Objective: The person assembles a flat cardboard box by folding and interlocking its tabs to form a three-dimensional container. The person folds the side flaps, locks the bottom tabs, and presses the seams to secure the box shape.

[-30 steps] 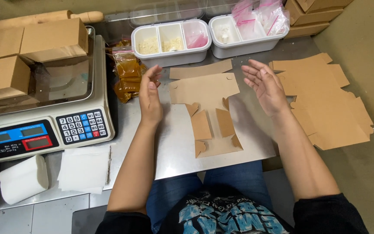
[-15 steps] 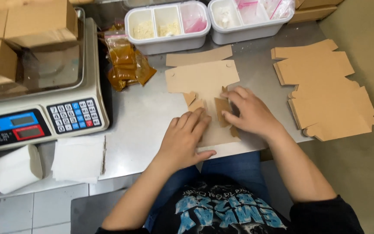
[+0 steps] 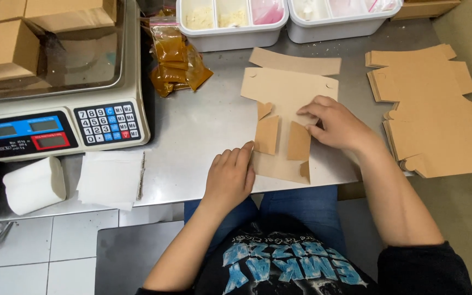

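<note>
A flat brown cardboard box blank (image 3: 285, 104) is found lying on the steel surface (image 3: 198, 131), directly in front of the person. The left hand (image 3: 230, 177) is laid palm down, fingers extended and together, against the blank's lower left edge; nothing is gripped. The right hand (image 3: 338, 125) is pressed on the blank's right side, fingers partly curled, with no object enclosed. A stack of unfolded blanks (image 3: 432, 109) is noted to the right. A weighing scale (image 3: 55, 117), white paper sheets (image 3: 110, 177), sauce packets (image 3: 176, 60) and white compartment trays (image 3: 230, 22) are observed beyond.
</note>
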